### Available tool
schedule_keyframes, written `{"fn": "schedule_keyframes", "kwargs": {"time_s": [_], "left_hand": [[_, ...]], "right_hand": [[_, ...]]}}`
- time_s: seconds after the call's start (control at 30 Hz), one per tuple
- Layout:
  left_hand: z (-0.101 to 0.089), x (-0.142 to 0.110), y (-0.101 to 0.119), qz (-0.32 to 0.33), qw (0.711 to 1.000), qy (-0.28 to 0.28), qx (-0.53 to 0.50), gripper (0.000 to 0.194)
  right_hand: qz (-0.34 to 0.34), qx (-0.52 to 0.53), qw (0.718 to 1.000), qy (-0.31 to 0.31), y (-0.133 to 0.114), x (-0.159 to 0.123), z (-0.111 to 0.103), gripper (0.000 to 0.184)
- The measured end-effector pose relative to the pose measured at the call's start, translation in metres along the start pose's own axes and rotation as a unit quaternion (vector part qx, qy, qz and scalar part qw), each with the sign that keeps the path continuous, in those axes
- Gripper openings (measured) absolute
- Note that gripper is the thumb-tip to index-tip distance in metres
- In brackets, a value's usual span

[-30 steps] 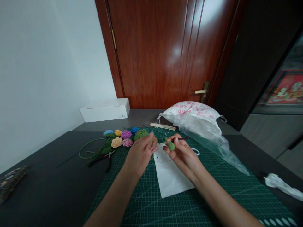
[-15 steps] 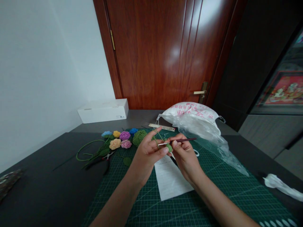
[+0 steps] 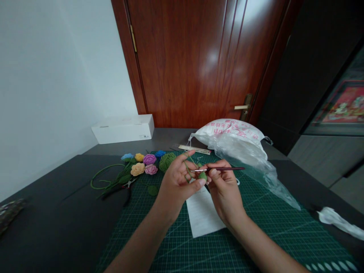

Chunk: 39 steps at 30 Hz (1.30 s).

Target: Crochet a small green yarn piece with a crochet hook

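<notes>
My left hand [image 3: 182, 178] pinches a small green crochet piece [image 3: 203, 176] between thumb and fingers. Green yarn [image 3: 187, 165] runs over its raised index finger. A crochet hook [image 3: 224, 168] with a dark red handle and silver shaft lies in my right hand [image 3: 224, 185], gripped between thumb and fingers. The hook's tip points left, at the top of the crochet piece, across the strand. Whether the tip is inside a stitch I cannot tell. Behind my left hand sits a ball of green yarn [image 3: 167, 162].
Below my hands a white paper sheet [image 3: 203, 218] lies on a green cutting mat [image 3: 165, 242]. To the left are several crochet flowers [image 3: 149, 159] and black-handled pliers [image 3: 127, 191]. Farther back are a white box [image 3: 122, 129], a ruler [image 3: 195, 149] and a plastic bag [image 3: 236, 138].
The hook has slid to the right, its handle now reaching farther out past my right hand. The crochet piece stays in my left fingers. The view has shifted slightly.
</notes>
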<state>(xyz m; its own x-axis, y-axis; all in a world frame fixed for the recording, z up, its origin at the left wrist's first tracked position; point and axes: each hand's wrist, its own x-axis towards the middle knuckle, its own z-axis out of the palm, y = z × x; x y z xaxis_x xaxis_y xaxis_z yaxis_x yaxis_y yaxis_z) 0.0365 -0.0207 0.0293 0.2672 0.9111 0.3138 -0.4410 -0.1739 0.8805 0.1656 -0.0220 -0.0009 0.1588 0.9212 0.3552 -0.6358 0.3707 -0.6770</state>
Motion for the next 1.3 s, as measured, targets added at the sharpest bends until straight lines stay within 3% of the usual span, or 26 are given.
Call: {"fn": "schedule_keyframes", "kwargs": {"time_s": [0.23, 0.57, 0.87, 1.17, 1.3], "left_hand": [[0.001, -0.001, 0.002, 0.003, 1.000, -0.015, 0.001, 0.072], [-0.003, 0.001, 0.002, 0.027, 0.999, -0.012, 0.018, 0.097], [-0.008, 0.005, 0.002, 0.011, 1.000, -0.005, 0.026, 0.084], [-0.012, 0.010, -0.004, 0.006, 0.999, 0.017, 0.049, 0.086], [-0.012, 0.010, -0.005, 0.008, 0.998, 0.023, 0.061, 0.083]], "right_hand": [[0.004, -0.008, 1.000, 0.001, -0.004, 0.000, 0.001, 0.023], [0.023, -0.024, 0.999, -0.027, -0.008, 0.002, 0.001, 0.022], [-0.029, -0.118, 0.989, -0.080, -0.004, 0.011, -0.010, 0.015], [-0.074, -0.225, 0.970, -0.063, -0.004, 0.017, -0.015, 0.015], [-0.063, -0.234, 0.968, -0.062, -0.005, 0.018, -0.016, 0.017]]}}
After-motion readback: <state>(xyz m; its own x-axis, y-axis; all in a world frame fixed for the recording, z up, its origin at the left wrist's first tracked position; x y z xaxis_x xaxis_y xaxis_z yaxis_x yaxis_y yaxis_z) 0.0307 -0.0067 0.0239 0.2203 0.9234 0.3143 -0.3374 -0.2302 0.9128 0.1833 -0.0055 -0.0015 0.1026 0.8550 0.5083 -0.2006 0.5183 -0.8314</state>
